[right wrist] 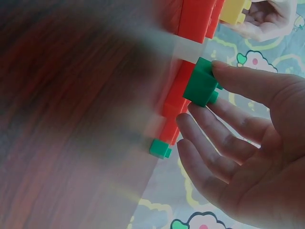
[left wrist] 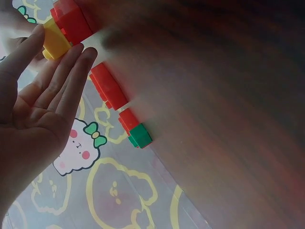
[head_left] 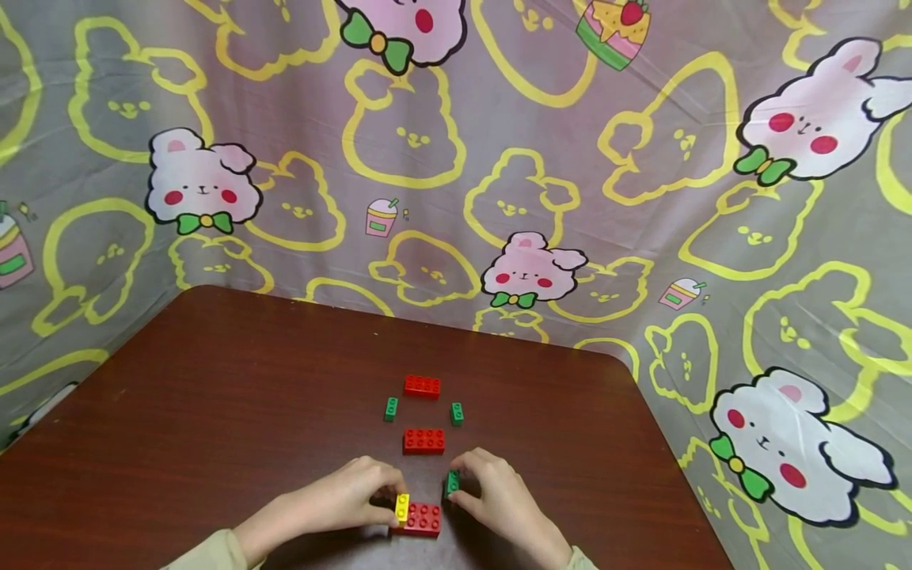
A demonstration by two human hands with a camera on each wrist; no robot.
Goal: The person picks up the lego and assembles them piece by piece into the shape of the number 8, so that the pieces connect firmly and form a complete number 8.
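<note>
My left hand (head_left: 340, 497) pinches a small yellow brick (head_left: 402, 510) between thumb and fingers, at the left end of the nearest red brick (head_left: 425, 518). In the left wrist view the yellow brick (left wrist: 56, 40) sits against the red brick (left wrist: 74, 21). To the right, my right hand (head_left: 496, 497) holds a small green brick (head_left: 452, 482) by its ends, thumb on the near side. Its studs face the palm in the right wrist view, where the green brick (right wrist: 200, 85) is just past the fingertips (right wrist: 195, 109). A gap separates it from the nearest red brick.
Beyond the hands lies a middle red brick (head_left: 423, 441), with a far red brick (head_left: 423, 386) behind it. Between these two rows stand a left green brick (head_left: 391, 408) and a right green brick (head_left: 457, 413). A patterned curtain (head_left: 420, 269) borders the brown table (head_left: 235, 396).
</note>
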